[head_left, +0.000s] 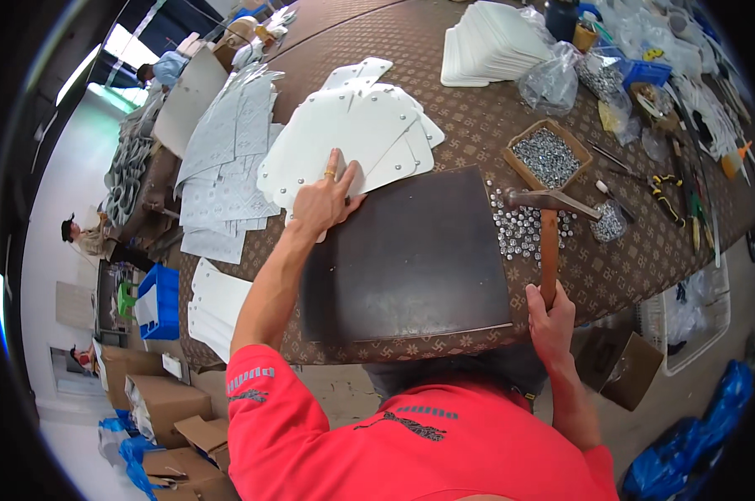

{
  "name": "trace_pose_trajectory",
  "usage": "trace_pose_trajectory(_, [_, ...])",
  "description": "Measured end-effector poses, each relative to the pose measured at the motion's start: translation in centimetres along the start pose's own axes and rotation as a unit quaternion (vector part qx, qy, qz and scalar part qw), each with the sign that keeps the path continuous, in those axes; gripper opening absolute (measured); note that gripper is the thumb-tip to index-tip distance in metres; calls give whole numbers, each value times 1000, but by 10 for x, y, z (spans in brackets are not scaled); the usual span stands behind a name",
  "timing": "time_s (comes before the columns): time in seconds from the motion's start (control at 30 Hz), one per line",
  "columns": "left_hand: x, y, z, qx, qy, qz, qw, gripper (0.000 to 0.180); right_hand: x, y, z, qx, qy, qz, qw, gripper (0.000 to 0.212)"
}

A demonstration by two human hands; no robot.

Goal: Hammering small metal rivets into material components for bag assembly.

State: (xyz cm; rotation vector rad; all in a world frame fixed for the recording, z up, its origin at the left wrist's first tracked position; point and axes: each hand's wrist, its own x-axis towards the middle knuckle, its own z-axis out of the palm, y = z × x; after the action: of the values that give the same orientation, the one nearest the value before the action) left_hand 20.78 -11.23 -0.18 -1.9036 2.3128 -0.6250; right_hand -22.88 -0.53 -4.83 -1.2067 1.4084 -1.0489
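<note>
My left hand lies on a pile of white panels with small metal studs along their edges. Its index finger is stretched out over the top panel, and a ring shows on one finger. In my right hand, the wooden handle of a hammer is gripped at the table's near edge. The metal head hangs over loose silvery studs. Between my hands lies a dark square mat, partly beside the white panels.
A small open box of metal bits stands behind the hammer, with pliers farther right. Stacked white sheets sit at the back. Grey patterned sheets and more white panels lie left. Cardboard boxes stand on the floor.
</note>
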Motion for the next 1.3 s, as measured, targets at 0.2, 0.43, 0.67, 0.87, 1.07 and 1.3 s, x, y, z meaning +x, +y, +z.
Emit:
trace_pose_trajectory(0.2, [46, -14, 2, -14, -31, -60, 998, 61, -3, 3, -2, 2, 26, -12, 1000, 25])
trace_pose_trajectory(0.43, [72, 24, -82, -422, 51, -22, 905, 34, 3, 15, -2, -29, 33, -61, 997, 18])
trace_pose_trajectory(0.67, [-2, 93, -232, -652, 82, 210, 724, 19, 2, 7, -2, 16, 32, -5, 999, 16])
trace_pose_trajectory(0.87, [-68, 75, -280, -694, 41, 366, 619, 33, 0, 4, 8, 49, 5, 16, 999, 18])
trace_pose_trajectory(1.07, [-73, 87, -329, -690, 8, 468, 552, 47, -1, 6, 3, 63, 8, 16, 998, 20])
trace_pose_trajectory(1.3, [-108, 67, -362, -608, -115, 287, 731, 24, -4, -10, 6, 107, 0, 41, 993, 22])
